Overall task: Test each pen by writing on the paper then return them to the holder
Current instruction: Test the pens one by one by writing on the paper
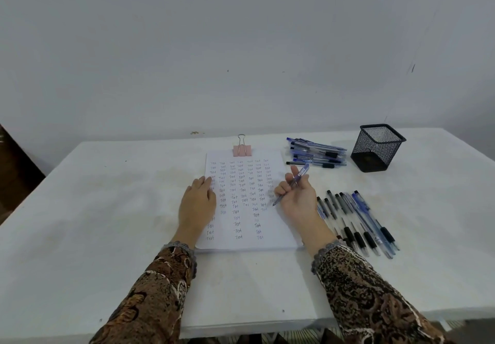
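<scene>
- Left hand (198, 204): fingers straight and flat, pressing the left edge of one sheet of paper (246, 244). The paper is covered in small handwritten "Test" words.
- One pink binder clip (242, 150) sits at the paper's 12 o'clock edge.
- Right hand (297, 199): fingers curled round one clear blue pen (302, 172) over the paper's right side. Its tip points to 7 o'clock and its back end to 1 o'clock.
- Pile of pens (318, 153), at 1 o'clock from that hand, too overlapped to count.
- Row of pens (359, 217), about eight, at 3 o'clock.
- One black mesh holder (375, 150), upright, far right.

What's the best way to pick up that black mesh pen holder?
Grip the mesh holder across two opposite walls just below the rim, coming from above: it stands upright, its top open, and the pen pile lies close on its left.
</scene>
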Demonstrator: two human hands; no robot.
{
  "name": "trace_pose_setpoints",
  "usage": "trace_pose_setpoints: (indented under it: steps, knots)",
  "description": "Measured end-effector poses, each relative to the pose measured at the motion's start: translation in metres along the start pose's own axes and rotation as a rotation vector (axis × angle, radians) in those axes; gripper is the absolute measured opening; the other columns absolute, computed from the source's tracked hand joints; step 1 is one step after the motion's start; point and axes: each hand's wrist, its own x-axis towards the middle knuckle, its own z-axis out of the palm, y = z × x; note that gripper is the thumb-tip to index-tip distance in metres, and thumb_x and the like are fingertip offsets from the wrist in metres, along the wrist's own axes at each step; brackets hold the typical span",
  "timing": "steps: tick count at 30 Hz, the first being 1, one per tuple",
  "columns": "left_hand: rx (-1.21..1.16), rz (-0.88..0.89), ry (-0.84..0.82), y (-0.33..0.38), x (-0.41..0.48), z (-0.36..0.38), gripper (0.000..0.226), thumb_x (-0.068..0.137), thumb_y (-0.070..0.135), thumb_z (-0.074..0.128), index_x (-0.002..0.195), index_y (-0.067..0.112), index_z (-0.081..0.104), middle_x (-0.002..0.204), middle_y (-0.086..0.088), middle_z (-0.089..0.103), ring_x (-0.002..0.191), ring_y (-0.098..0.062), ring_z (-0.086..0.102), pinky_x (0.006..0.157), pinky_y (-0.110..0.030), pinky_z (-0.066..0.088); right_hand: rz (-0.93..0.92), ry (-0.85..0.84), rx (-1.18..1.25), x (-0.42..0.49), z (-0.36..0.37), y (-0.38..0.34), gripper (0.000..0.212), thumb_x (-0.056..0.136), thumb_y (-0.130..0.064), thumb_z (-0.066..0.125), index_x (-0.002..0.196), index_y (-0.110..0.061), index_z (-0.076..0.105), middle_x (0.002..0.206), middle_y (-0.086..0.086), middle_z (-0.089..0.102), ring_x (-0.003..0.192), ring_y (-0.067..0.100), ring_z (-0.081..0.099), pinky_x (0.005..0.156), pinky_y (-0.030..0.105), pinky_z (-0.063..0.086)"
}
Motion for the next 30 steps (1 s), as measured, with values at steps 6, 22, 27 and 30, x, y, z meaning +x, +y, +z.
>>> trace_pose_setpoints:
  steps: [6,22,27,30]
  knots:
    - [0.0,-0.005,0.0,0.001,-0.001,-0.001,0.042,0.096,0.015,0.033,0.137,0.009,0.041,0.143,-0.008,0.039,0.126,-0.026,0.039,0.106,-0.036,0.032,-0.071,0.076,0.022,0.0,-0.004,0.005,0.03,0.102,-0.028,0.027,0.078,-0.019,0.042,0.042,-0.006,0.035,0.034,0.011,0.03,0.052,0.025,0.022]
    - [-0.009,-0.021,-0.006,-0.001,0.001,0.002,0.043,0.096,0.017,0.032,0.138,0.01,0.04,0.144,-0.006,0.039,0.128,-0.025,0.038,0.109,-0.037,0.03,-0.415,0.537,-1.746,-0.036,-0.039,-0.14,0.022,0.091,-0.017,0.053,0.11,-0.008,0.062,0.111,0.02,0.063,0.098,0.033,0.058,0.081,0.033,0.044]
    - [-0.01,-0.013,0.006,0.0,0.0,0.001,0.042,0.095,0.015,0.034,0.137,0.01,0.042,0.142,-0.006,0.041,0.124,-0.027,0.04,0.105,-0.04,0.034,-0.131,0.611,-1.945,-0.033,-0.057,-0.161,0.032,0.089,-0.032,0.059,0.108,-0.007,0.066,0.114,0.019,0.063,0.107,0.034,0.055,0.089,0.037,0.047]
    - [-0.015,-0.011,0.013,0.001,0.0,0.001,0.042,0.095,0.015,0.034,0.136,0.01,0.042,0.14,-0.006,0.043,0.122,-0.027,0.042,0.104,-0.04,0.036,-0.104,0.632,-1.984,-0.03,-0.058,-0.163,0.038,0.089,-0.039,0.057,0.109,-0.008,0.065,0.112,0.018,0.063,0.105,0.035,0.055,0.087,0.038,0.048]
